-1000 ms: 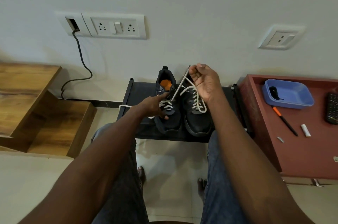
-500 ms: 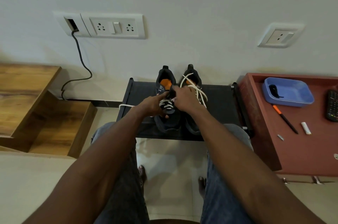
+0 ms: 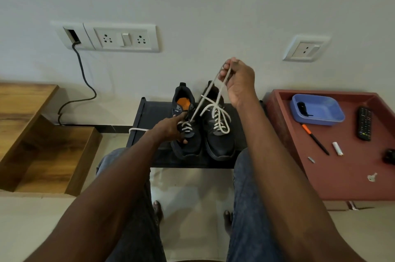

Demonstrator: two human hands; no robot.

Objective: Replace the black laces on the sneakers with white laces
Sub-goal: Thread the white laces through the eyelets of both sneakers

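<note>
The black rack (image 3: 154, 112) stands against the wall and carries both sneakers side by side. To its right a red table (image 3: 342, 171) holds a blue tray (image 3: 333, 119), in which a dark coil, judged to be a removed black lace (image 3: 303, 108), is seen; the view there is too small for certainty.

The right sneaker (image 3: 218, 144) is already laced in white, its loose ends lying over the tongue. The left sneaker (image 3: 188, 142) is laced only through its lower eyelets, so the step in hand is judged to be threading the white lace (image 3: 204, 102) up this shoe.

The right hand (image 3: 239, 84) is raised above the shoes, and the lace end is pinched between its fingertips, the strand being drawn taut up from an eyelet. The left hand (image 3: 171, 129) grips the left sneaker at its eyelet row and steadies it. The other lace end (image 3: 136, 129) trails off the rack's left edge.

The next move is judged to call for slack to be taken out, then the pinched tip to be fed across into the next free eyelet.

A small pale label (image 3: 177, 110) is noted on the left sneaker's collar; its lettering cannot be read. No other writing is legible.
</note>
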